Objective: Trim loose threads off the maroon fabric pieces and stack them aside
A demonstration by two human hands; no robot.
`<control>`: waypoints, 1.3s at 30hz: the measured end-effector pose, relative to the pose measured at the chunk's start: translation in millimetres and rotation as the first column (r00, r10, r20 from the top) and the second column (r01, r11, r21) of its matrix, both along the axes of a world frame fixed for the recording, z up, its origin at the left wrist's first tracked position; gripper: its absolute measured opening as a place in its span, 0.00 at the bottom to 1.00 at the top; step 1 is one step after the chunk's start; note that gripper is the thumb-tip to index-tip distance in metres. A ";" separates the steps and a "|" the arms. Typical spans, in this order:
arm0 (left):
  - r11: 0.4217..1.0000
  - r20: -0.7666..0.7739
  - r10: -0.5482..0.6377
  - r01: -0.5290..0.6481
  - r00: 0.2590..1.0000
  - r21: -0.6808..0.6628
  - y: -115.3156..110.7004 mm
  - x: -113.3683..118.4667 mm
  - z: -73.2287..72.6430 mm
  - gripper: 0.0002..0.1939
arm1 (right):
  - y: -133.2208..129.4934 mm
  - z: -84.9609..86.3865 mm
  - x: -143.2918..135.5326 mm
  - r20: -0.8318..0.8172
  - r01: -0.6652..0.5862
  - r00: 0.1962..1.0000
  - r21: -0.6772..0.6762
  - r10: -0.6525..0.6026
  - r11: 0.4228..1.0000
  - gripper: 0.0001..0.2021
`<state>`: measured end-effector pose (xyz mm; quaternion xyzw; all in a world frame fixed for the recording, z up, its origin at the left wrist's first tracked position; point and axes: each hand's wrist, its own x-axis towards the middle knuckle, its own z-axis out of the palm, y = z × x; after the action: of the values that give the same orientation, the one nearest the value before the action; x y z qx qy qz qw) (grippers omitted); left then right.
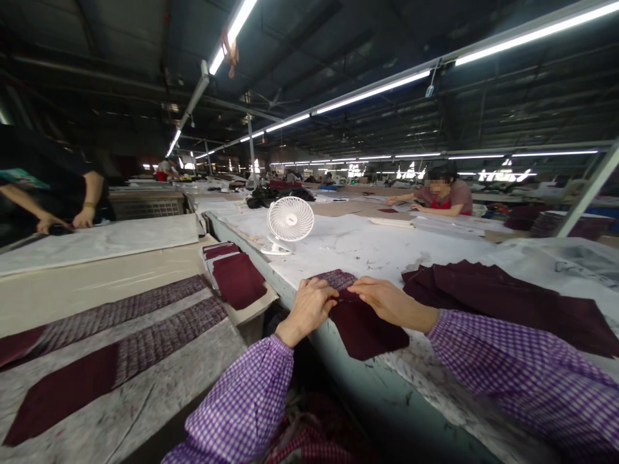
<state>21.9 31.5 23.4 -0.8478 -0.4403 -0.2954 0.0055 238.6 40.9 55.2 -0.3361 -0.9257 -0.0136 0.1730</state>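
A maroon fabric piece point(370, 332) lies at the edge of the white-topped table, its lower end hanging slightly over the rim. Beyond my fingers shows a patterned grey-and-maroon fabric point(337, 278), touching the plain maroon one. My left hand point(309, 306) has its fingers bent and closed on the fabric where the two meet. From the other side, my right hand point(393, 301) holds the same fabric between thumb and fingertips. Both hands are close together, and the fingertips partly hide the cloth.
A white fan point(290, 219) stands past my hands. Stacked maroon pieces point(503, 296) lie to the right. On the left table point(193, 351) are long patterned strips point(169, 335) and a small maroon stack point(236, 277). One person point(48, 180) works at left, another point(449, 193) across the table.
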 end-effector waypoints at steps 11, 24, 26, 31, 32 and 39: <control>0.990 -0.056 0.004 0.004 0.998 0.141 -7.1 2.7 -3.7 0.14 | -2.2 -3.1 -9.7 0.149 -0.028 0.988 -0.072 0.038 0.997 0.20; 0.993 0.354 0.078 -0.042 0.932 -0.108 -5.4 -8.1 -11.9 0.10 | -3.1 -0.5 -14.2 0.235 -0.059 0.970 -0.046 0.068 0.997 0.23; 0.988 0.272 0.149 -0.134 0.951 -0.072 -9.5 -5.0 -7.4 0.06 | -4.1 0.9 -14.3 0.221 -0.051 0.973 -0.072 0.066 0.996 0.22; 0.991 0.204 0.131 -0.123 0.970 -0.050 -11.3 -5.0 -5.4 0.07 | -5.7 4.2 -15.1 0.242 -0.046 0.968 -0.106 0.071 0.993 0.23; 0.991 0.220 0.132 -0.124 0.966 -0.054 -10.8 -6.1 -6.0 0.06 | -6.0 4.5 -15.2 0.242 -0.047 0.968 -0.107 0.072 0.993 0.23; 0.996 0.210 0.078 -0.067 0.975 -0.059 -9.1 -8.0 -7.6 0.06 | -6.5 6.5 -15.7 0.256 -0.064 0.963 -0.105 0.089 0.992 0.23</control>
<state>13.9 22.4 15.8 -0.7948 -0.4763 -0.3723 -0.0527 222.8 34.4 61.7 -0.3034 -0.9522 -0.0063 0.0343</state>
